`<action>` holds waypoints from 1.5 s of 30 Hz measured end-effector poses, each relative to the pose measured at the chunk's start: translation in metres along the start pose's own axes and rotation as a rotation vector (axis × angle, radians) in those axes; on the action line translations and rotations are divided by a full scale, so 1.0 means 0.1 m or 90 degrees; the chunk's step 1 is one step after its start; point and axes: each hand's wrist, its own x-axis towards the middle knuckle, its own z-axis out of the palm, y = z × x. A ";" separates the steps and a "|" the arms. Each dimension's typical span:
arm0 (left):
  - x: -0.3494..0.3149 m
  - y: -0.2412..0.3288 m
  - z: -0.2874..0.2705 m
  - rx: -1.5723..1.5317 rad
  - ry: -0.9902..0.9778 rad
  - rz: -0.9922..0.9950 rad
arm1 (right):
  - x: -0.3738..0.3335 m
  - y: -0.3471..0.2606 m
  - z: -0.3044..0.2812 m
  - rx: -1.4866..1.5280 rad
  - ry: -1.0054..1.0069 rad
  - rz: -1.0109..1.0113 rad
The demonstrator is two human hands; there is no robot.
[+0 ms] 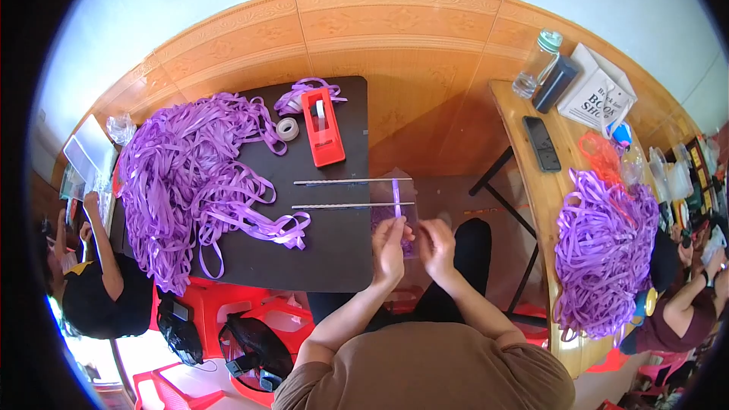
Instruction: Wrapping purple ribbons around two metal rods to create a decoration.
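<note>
Two thin metal rods [342,181] lie parallel across the dark table's right edge, their ends sticking out past it. A short purple ribbon [396,191] spans the rods near those ends. My left hand [388,252] is closed in a pinch on the ribbon, just below the nearer rod. Close beside it on the right, my right hand [437,249] has its fingers curled together; whatever they hold, if anything, is too small to make out. Beneath the hands, partly hidden, is a clear plastic container or bag [411,249] with purple bits showing inside.
A big heap of purple ribbon [190,175] covers the dark table's [326,258] left side, near a red tape dispenser [326,148] and a tape roll [287,130]. The wooden table [524,182] at right bears more ribbon [607,258], a phone [541,144] and bottles. Other people sit at both sides.
</note>
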 end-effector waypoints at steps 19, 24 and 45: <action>-0.46 -0.02 -0.05 -0.020 -0.014 0.014 | 0.56 -0.10 -0.07 -0.176 -0.106 -0.500; -0.63 0.07 0.00 -0.015 -0.042 0.041 | 0.60 -0.20 -0.11 -0.161 -0.077 -0.477; -0.80 1.78 0.16 0.116 -0.403 0.125 | 1.60 -0.07 0.19 0.512 -0.323 0.453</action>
